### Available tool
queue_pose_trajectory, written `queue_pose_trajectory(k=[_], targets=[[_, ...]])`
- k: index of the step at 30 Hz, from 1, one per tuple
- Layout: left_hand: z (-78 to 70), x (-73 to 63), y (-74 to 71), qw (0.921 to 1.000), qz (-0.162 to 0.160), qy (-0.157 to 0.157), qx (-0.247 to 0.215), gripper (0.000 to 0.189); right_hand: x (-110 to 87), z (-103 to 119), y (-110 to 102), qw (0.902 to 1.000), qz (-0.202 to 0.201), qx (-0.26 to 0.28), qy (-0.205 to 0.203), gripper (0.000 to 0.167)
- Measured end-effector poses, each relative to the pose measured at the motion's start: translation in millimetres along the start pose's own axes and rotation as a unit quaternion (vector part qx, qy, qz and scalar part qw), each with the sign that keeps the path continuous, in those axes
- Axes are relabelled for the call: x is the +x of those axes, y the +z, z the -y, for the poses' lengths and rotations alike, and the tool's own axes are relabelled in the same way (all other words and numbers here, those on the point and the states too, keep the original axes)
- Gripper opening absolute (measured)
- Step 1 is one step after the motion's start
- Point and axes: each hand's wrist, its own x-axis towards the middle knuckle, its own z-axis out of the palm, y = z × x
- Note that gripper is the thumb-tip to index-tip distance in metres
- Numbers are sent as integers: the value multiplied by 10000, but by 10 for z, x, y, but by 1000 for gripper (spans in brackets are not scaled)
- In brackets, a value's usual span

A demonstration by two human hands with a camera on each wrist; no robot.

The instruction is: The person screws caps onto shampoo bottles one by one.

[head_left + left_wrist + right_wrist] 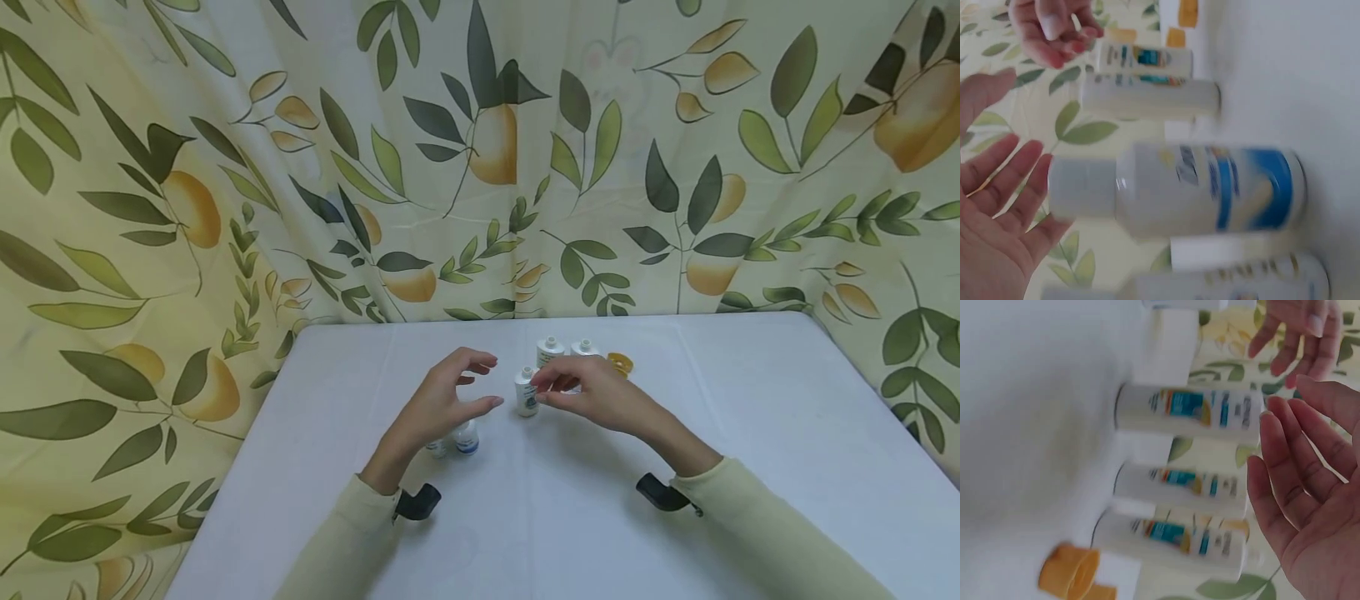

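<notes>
My left hand [450, 396] hovers over the table with fingers loosely curved and the thumb apart, holding nothing. Beside and below it stand two small white bottles, one with a blue-banded label [1210, 187] and one with gold lettering [1272, 278]. My right hand [592, 389] is beside the front white bottle [527, 396], which has a teal label. Its bent fingertips come near that bottle's top; whether they touch cannot be told. Two similar uncapped bottles [550, 348] [1182, 490] stand farther back, partly hidden by the right hand in the head view.
Orange caps or rings [621, 363] lie on the table right of the back bottles. A white cloth covers the table [750, 400]. Behind it hangs a leaf-and-fruit patterned curtain [480, 208]. Black wrist cameras [420, 502] sit at both sleeves.
</notes>
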Motion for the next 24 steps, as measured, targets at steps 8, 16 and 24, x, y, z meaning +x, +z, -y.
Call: queue_pose_trajectory(k=[8,16,24], targets=[[-122,144,260,9994,-274,-216,-53,54,-96,-254,-112,9990,-221,-190,326,21],[-189,227,477,9953,-695,-512,-431,51,-191,-451,-176,9975,-307,-245,592,25],[-261,261,612,9882,-975,-922,-736,51,-295,-583,-230,9948,-450,-482,770,31]])
